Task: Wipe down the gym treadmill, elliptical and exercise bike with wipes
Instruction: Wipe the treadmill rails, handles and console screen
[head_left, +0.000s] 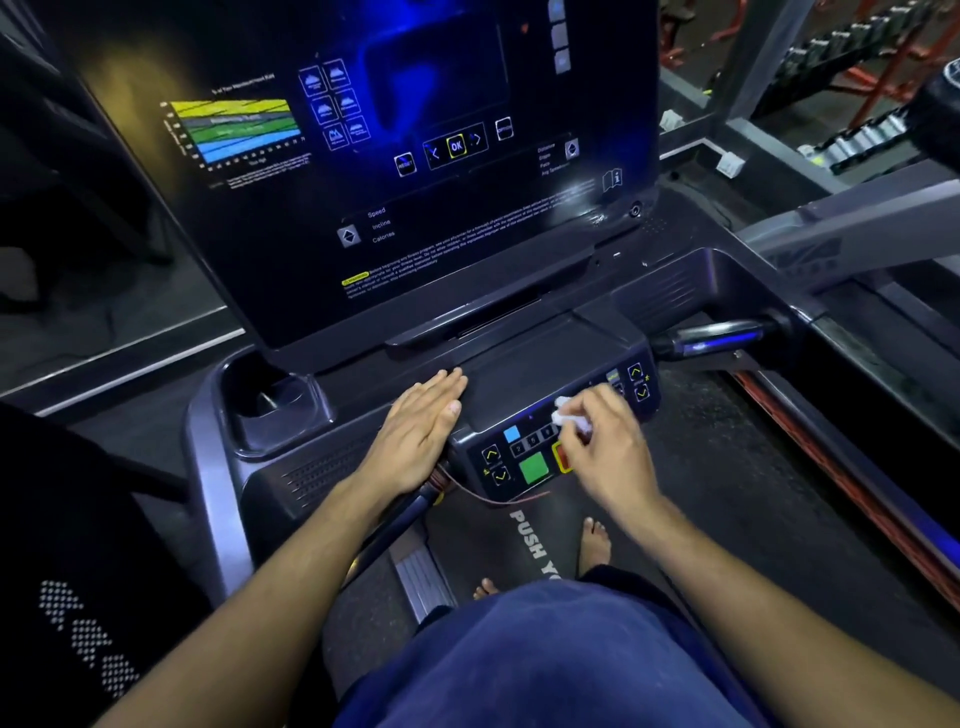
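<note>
While right hand (602, 441) pinches the wipe (569, 418) on the treadmill's button panel (524, 452), left hand (421, 436) lies flat beside it. Wipe lightly; red key, probably stop, sits underneath.

The cup holder (270, 405) lies left of the button panel (561, 431), display console (415, 156) behind.

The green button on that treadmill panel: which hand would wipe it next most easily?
Probably the right hand: it pinches the wipe just above the green button. The left hand lies flat beside the panel, holding nothing.
</note>
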